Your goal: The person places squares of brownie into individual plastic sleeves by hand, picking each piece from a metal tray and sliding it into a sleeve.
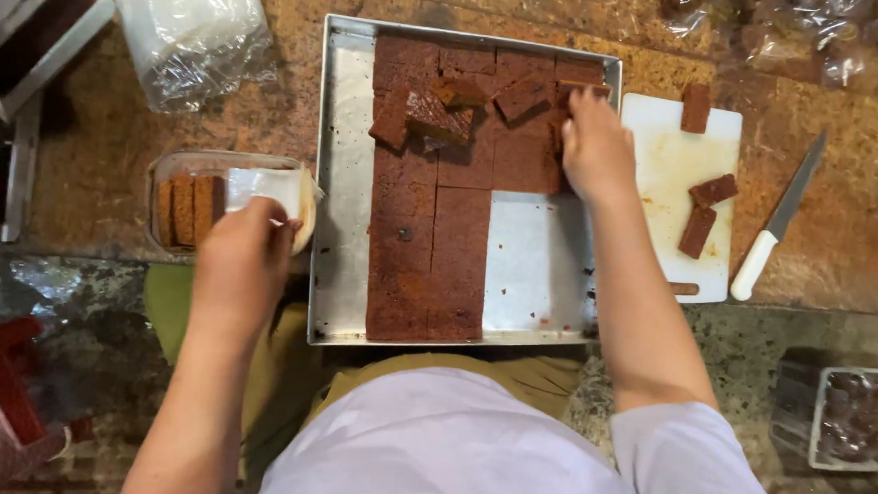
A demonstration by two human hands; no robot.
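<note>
A large metal baking tray [342, 182] lined with white paper holds a brown slab cake [429, 247] cut into rectangular pieces, several loose on top near the far end. My right hand [595, 145] reaches into the tray's far right corner, fingers curled on a cake piece [579, 88]. My left hand [243, 257] rests on a clear plastic container [168, 168] left of the tray, touching a white paper sheet [262, 188] inside it. Upright cake slices [186, 209] fill the container's left part.
A white cutting board [669, 159] right of the tray carries three cake offcuts. A white-handled knife [776, 225] lies beside it. A stack of clear bags [190, 23] sits far left. Another filled plastic box [856, 419] stands at the lower right.
</note>
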